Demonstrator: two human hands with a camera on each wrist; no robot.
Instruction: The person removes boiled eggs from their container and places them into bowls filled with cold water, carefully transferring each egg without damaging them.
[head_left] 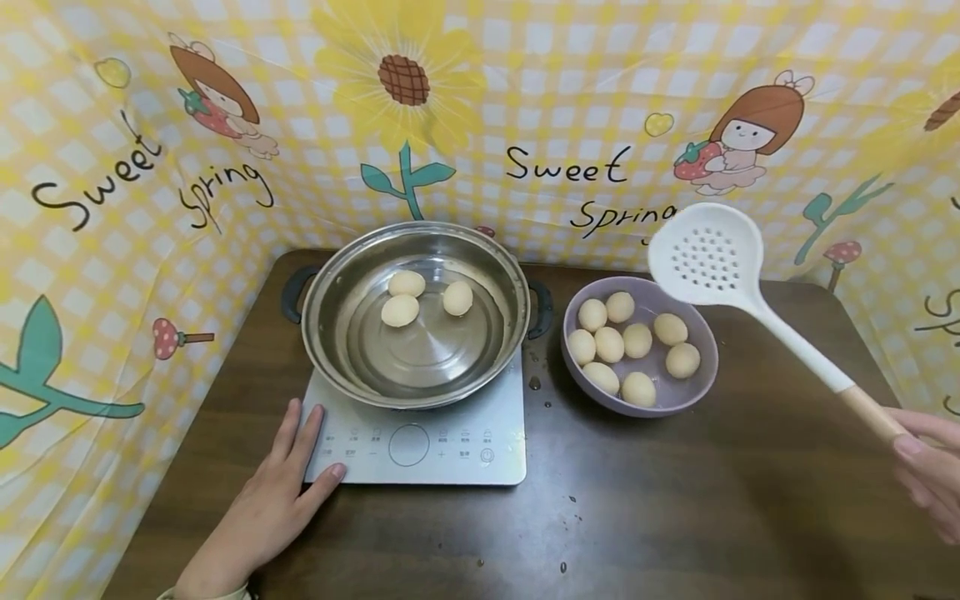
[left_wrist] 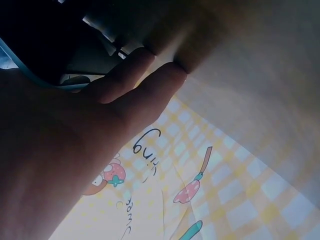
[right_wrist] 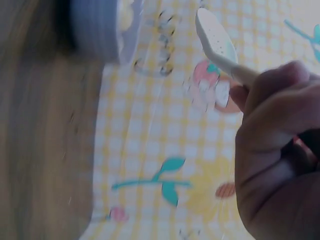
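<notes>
Skimmer (head_left: 795, 340) is gripped by its tan end in the right hand (head_left: 933, 472) – long axis runs up and leftward from the grip, perforated head (head_left: 705, 254) overlapping the bowl's (head_left: 678, 392) far-right rim in the head view. Bowl sits left of that hand, pot (head_left: 480, 367) with three eggs (head_left: 400, 311) farther left. Left hand (head_left: 273, 500) is rested, fingers extended, on the cooktop (head_left: 420, 433) edge – nearer the pot, nothing held.

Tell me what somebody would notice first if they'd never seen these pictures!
Probably the big white spoon with holes, held up by the right hand at the right of the head view. Then maybe the shiny pot on the cooktop, with three eggs inside, and the purple bowl to its right. Yellow checked cloth fills the background.
</notes>
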